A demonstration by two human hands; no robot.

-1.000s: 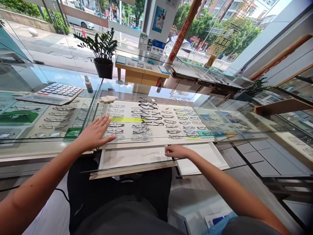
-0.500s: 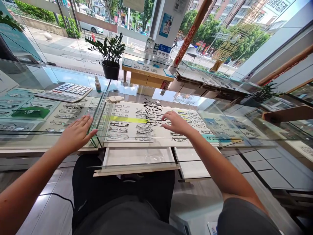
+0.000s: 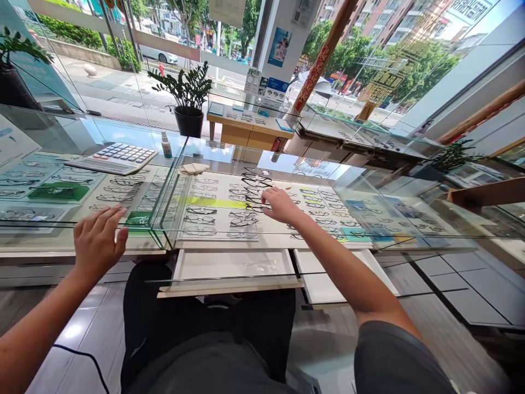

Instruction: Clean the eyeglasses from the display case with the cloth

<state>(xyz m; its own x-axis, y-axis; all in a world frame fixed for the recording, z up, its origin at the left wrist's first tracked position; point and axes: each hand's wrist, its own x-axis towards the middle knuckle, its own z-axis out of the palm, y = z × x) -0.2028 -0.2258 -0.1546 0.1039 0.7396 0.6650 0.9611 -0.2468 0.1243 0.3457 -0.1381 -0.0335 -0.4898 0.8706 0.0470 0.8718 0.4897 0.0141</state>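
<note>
My left hand point(image 3: 98, 243) is empty, fingers spread, at the near left edge of the glass surface point(image 3: 123, 128); leaning there could strain the pane. Below, a pulled-out drawer point(image 3: 229, 264) could snag my wrist. In the middle, black glasses point(image 3: 255, 178) sit tightly lined up; a careless drag might tangle their arms. My right hand point(image 3: 283, 206) curls at their right; whether it grips any, I can't tell.

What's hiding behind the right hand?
Dark eyeglasses show just left of the right hand, and more frames lie to its right. Anything directly behind the hand is covered, so I can't tell.
</note>
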